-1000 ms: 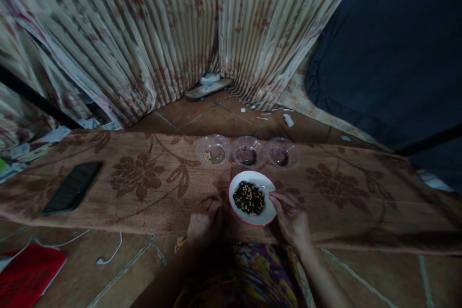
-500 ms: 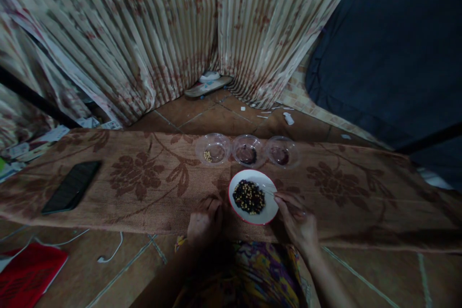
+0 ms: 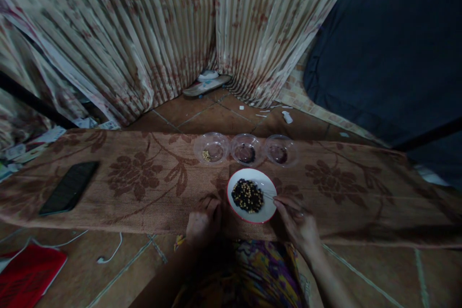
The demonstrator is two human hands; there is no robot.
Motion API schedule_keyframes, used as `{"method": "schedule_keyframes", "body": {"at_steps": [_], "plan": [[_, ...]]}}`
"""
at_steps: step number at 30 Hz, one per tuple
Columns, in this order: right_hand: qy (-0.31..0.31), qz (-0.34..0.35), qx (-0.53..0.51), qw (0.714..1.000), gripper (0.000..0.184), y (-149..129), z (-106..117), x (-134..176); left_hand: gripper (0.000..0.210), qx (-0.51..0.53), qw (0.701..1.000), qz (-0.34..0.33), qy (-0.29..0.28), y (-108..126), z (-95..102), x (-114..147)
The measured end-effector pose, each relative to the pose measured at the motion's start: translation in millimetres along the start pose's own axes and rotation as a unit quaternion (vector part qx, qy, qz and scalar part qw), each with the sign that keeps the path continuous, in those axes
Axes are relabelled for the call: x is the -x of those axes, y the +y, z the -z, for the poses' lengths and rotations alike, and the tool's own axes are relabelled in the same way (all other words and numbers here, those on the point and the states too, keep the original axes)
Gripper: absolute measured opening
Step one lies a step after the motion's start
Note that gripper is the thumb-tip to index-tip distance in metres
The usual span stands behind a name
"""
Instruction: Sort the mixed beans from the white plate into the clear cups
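Pinches a thin utensil (image 3: 268, 195) in the right grip (image 3: 300, 222), drawn narrow, over the right side of a red-rimmed white plate (image 3: 266, 211) bearing dark and yellowish grains (image 3: 247, 196). Rests the left grip (image 3: 202, 219), curled into a loose fist, at the near edge of the cloth-covered surface (image 3: 144, 216), left of the plate. Includes, just beyond, three clear cups (image 3: 245, 149) in a row, with pale grains (image 3: 206, 155) in the left one, plus a dark phone (image 3: 68, 188) at far left.

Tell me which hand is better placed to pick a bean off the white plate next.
Right, I'd judge: the right hand holds a thin tool over the right side of the plate, pointing toward the beans. The left hand lies curled beside the plate, no tool visible.
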State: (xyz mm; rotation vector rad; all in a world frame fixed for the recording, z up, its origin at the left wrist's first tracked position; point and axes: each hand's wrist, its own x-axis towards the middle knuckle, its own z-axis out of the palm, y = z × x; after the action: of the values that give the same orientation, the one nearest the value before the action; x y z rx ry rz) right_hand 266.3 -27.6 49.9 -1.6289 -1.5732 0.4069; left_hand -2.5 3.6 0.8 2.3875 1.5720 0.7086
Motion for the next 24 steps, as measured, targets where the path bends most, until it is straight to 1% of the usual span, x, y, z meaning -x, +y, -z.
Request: {"method": "schedule_keyframes", "body": {"at_steps": [6,13,18,24], "plan": [[0.004,-0.004,0.003,1.000,0.027,3.3,-1.7,-1.0,0.013,0.004,1.000,0.004,0.008,1.2,0.4,0.0],[0.000,-0.005,-0.001,1.000,0.028,1.2,-2.1,-2.3,0.015,0.008,1.000,0.010,-0.007,1.0,0.7,-0.2],[0.005,-0.016,0.002,1.000,0.029,1.6,-2.7,-1.5,0.015,0.004,1.000,0.007,0.002,2.3,2.3,-0.7],[0.002,-0.017,-0.005,1.000,0.030,4.2,-3.3,-0.6,0.016,0.007,1.000,0.010,-0.004,3.4,3.8,-1.6]]}}
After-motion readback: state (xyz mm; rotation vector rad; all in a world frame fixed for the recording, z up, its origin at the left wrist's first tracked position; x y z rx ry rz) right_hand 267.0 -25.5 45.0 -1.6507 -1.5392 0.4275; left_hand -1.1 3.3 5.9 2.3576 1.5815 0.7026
